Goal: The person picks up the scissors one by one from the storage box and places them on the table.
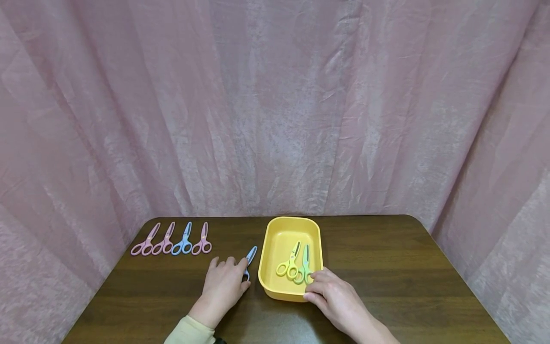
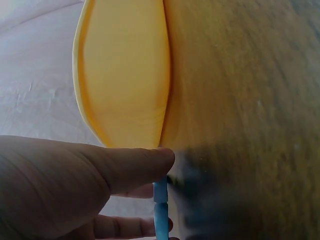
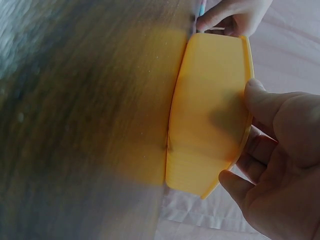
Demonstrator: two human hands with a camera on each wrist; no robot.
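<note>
A pair of blue scissors (image 1: 252,254) lies on the table just left of the yellow tray (image 1: 264,253), blades pointing away. My left hand (image 1: 224,282) pinches these scissors near the handles, which its fingers partly hide in the head view. In the left wrist view the thumb and fingers are around the blue scissors (image 2: 161,215). My right hand (image 1: 337,298) grips the tray's near right corner, with the thumb outside and fingers over the rim. Inside the tray lie yellow scissors (image 1: 293,260) and green scissors (image 1: 306,258), the green handles partly behind my right fingers.
At the table's far left stands a row of several scissors: pink ones (image 1: 147,242), (image 1: 166,241) a blue pair (image 1: 185,238) and another pink pair (image 1: 204,239). The brown wooden table (image 1: 386,258) has rounded far corners. A pink curtain (image 1: 275,119) hangs behind it.
</note>
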